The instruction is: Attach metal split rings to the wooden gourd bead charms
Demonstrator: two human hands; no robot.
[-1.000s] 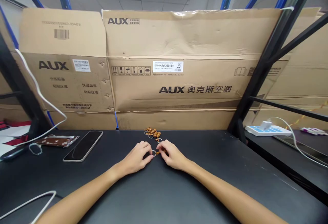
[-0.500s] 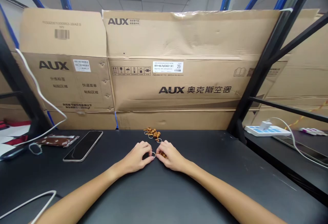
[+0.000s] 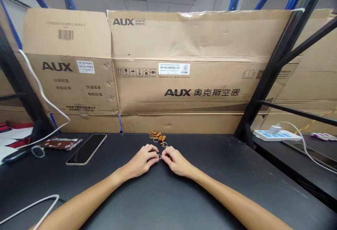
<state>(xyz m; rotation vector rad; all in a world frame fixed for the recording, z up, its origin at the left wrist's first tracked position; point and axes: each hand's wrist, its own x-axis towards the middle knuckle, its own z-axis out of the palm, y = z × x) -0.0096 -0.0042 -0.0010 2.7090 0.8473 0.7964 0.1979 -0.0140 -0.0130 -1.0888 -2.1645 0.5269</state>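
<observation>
Between my two hands, low over the black tabletop, is a small metal key ring. My left hand is closed, its thumb and fingertips pinching the left side of the ring. Opposite it, my right hand is closed with thumb and forefinger at the ring's right side. A brown beaded keychain shows partly inside the right hand; most of it is hidden by the fingers. Just beyond the hands lie several more brown beaded keychains with metal rings, bunched together near the back edge.
A phone and a brown packet lie left on the black table. White cable hangs at the left. Large cardboard boxes wall off the back. A power strip sits beyond the right rack post.
My left fingers have closed in, with the gap between thumb and forefinger narrower at the ring. The right hand stays nearly still. The whole view has shifted slightly.
</observation>
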